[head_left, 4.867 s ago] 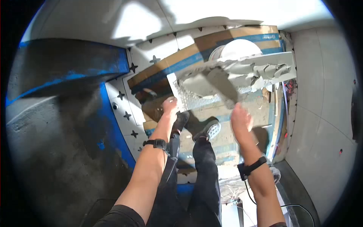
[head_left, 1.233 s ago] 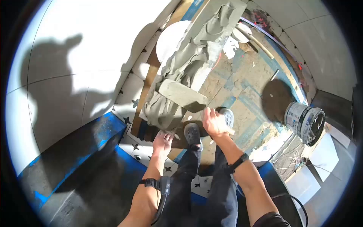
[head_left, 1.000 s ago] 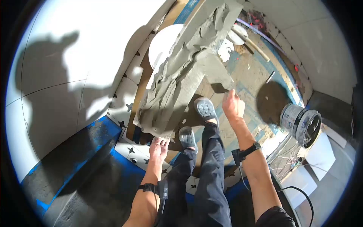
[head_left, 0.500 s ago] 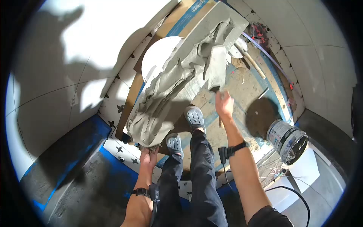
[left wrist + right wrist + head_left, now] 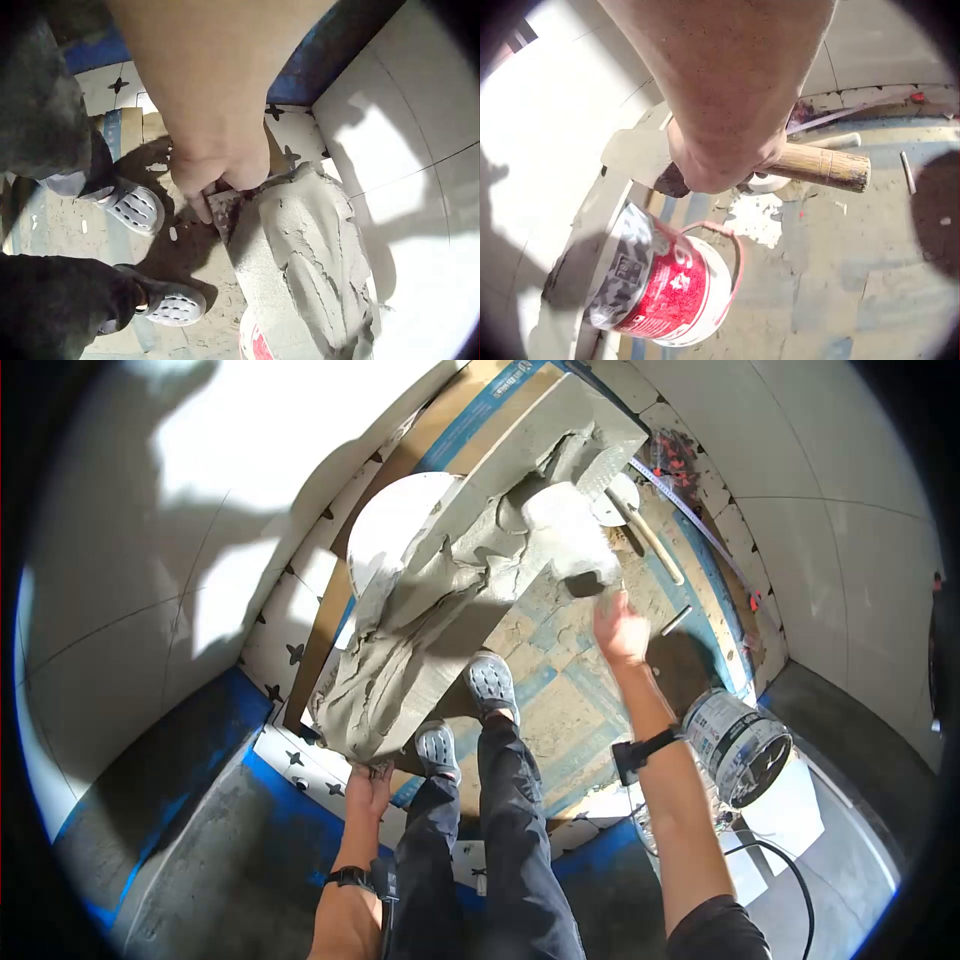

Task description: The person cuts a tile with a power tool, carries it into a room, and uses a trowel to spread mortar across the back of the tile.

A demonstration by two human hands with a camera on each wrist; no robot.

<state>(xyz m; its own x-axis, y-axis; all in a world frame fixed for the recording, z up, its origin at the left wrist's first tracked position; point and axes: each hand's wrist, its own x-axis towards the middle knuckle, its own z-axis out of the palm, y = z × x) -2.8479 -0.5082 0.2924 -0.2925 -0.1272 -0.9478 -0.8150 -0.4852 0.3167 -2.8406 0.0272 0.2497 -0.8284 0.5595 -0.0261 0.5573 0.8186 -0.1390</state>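
A long tile [image 5: 605, 420] slopes diagonally across the head view, its upper face coated with ridged grey mortar [image 5: 400, 650]. My left hand [image 5: 367, 790] grips its near end, and in the left wrist view the fingers [image 5: 199, 206] wrap the corner. My right hand [image 5: 622, 635] holds a trowel by its wooden handle [image 5: 829, 169]. The trowel blade [image 5: 570, 530], bright in the light, lies over the mortar near the tile's far half. Beneath the tile stands a red and white bucket [image 5: 671, 285], its handle hanging outside.
A mortar bucket [image 5: 735, 745] lies tilted at the right. A wooden-handled tool [image 5: 650, 545] and a short stick [image 5: 677, 621] lie on the taped cardboard floor cover [image 5: 550, 710]. Tiled walls [image 5: 860, 560] rise on both sides. My feet in grey clogs [image 5: 490, 682] stand beside the tile.
The trowel has gone from the tile's near end toward its far half, spreading mortar. The near end, partly bare earlier, is now coated. The left hand stays at that end.
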